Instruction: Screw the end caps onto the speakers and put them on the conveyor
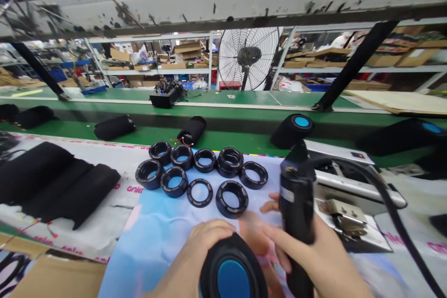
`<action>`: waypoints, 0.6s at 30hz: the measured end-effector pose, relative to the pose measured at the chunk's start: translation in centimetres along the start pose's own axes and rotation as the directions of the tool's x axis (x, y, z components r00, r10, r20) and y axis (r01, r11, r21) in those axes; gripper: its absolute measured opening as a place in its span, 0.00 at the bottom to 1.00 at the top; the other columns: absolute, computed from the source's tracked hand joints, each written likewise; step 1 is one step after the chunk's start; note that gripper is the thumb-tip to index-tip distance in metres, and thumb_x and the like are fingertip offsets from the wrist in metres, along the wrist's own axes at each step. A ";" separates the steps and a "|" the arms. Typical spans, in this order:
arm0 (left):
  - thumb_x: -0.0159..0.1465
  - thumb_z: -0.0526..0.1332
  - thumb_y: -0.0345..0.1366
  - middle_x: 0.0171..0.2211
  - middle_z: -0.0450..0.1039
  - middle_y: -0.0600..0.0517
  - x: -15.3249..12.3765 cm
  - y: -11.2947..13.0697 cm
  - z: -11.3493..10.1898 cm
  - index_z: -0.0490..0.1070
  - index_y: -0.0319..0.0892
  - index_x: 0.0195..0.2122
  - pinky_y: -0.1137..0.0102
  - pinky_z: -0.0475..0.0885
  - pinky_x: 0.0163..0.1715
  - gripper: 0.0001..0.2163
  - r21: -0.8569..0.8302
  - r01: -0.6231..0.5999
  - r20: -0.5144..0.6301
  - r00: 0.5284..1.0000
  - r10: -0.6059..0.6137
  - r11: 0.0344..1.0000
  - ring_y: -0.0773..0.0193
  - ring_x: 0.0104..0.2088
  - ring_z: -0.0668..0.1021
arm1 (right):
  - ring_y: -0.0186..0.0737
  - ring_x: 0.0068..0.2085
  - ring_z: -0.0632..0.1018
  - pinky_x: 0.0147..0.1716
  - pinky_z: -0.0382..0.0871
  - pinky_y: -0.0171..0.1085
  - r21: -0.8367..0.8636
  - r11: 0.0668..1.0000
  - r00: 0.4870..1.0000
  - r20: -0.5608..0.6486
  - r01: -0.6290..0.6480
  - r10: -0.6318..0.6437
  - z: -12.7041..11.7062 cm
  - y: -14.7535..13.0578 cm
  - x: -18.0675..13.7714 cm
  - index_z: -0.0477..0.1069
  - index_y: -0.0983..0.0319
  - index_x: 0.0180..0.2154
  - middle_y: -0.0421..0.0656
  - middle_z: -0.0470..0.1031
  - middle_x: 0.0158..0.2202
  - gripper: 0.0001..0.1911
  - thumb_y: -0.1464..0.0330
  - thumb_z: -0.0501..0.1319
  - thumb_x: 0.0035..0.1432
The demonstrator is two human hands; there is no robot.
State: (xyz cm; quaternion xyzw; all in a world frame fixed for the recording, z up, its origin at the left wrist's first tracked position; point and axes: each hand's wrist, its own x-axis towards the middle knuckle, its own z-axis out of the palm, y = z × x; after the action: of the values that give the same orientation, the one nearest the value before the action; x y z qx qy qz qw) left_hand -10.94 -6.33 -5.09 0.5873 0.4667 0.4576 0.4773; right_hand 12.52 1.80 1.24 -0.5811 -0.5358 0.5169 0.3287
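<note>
My left hand (206,240) is closed around a black cylindrical speaker body (232,267), whose end with a blue disc faces the camera at the bottom centre. Just to its right, my right hand (314,256) grips a black electric screwdriver (296,205) with a thick black cable (384,195) running off to the right. Beyond both hands, several black rings (200,174) lie in two rows on a printed blue sheet (157,237).
Black fabric sleeves (52,181) lie at the left. A silver device (349,181) sits at the right. Several black speaker bodies (291,130) rest on the green conveyor belt (226,98) behind. A standing fan (248,58) and shelves of cardboard boxes are farther back.
</note>
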 end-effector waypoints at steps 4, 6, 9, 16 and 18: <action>0.50 0.83 0.45 0.66 0.77 0.39 0.6 0.8 0.1 0.76 0.50 0.65 0.42 0.67 0.71 0.40 0.031 0.023 0.000 1.000 -0.023 0.999 0.31 0.67 0.76 | 0.61 0.52 0.83 0.56 0.76 0.54 -0.270 0.947 0.982 0.108 0.176 -0.152 1.5 -1.3 4.6 0.75 0.59 0.55 0.50 0.84 0.50 0.35 0.57 0.73 0.45; 0.45 0.84 0.40 0.66 0.75 0.40 0.8 2.1 0.4 0.74 0.51 0.66 0.42 0.68 0.71 0.44 0.044 0.069 -0.026 0.997 -0.068 0.997 0.31 0.65 0.77 | 0.61 0.57 0.82 0.60 0.74 0.54 -0.278 0.934 0.966 0.190 0.223 -0.174 2.5 -1.1 6.1 0.76 0.58 0.56 0.49 0.83 0.56 0.36 0.62 0.73 0.41; 0.48 0.82 0.34 0.62 0.78 0.44 1.1 3.7 1.1 0.73 0.51 0.64 0.49 0.75 0.65 0.41 -0.077 0.081 -0.040 0.996 -0.084 0.994 0.37 0.61 0.81 | 0.62 0.55 0.83 0.58 0.75 0.55 -0.300 0.913 0.949 0.235 0.275 -0.208 3.0 -0.8 6.7 0.78 0.58 0.54 0.49 0.83 0.57 0.34 0.64 0.70 0.42; 0.48 0.80 0.18 0.57 0.85 0.49 2.0 4.4 2.9 0.71 0.53 0.62 0.60 0.81 0.55 0.42 -0.631 -0.019 0.014 0.999 0.036 0.776 0.50 0.54 0.88 | 0.50 0.29 0.82 0.27 0.78 0.42 -0.166 0.969 0.970 0.188 0.184 -0.152 -1.1 -3.4 0.9 0.78 0.53 0.53 0.41 0.83 0.32 0.30 0.52 0.75 0.49; 0.49 0.81 0.20 0.60 0.83 0.47 2.1 4.5 3.1 0.71 0.52 0.62 0.55 0.80 0.58 0.41 -0.690 0.003 0.029 0.999 0.023 0.724 0.46 0.57 0.87 | 0.50 0.33 0.85 0.29 0.79 0.40 -0.145 0.960 0.949 0.246 0.239 -0.199 -1.4 -4.1 -1.0 0.81 0.50 0.51 0.42 0.86 0.38 0.28 0.61 0.76 0.45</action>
State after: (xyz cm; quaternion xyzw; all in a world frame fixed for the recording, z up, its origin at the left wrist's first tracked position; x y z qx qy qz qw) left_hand -7.11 -5.15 -0.79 0.3784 0.2518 0.5903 0.6670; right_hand 12.85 1.95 5.64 -0.4807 -0.6741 0.4923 0.2686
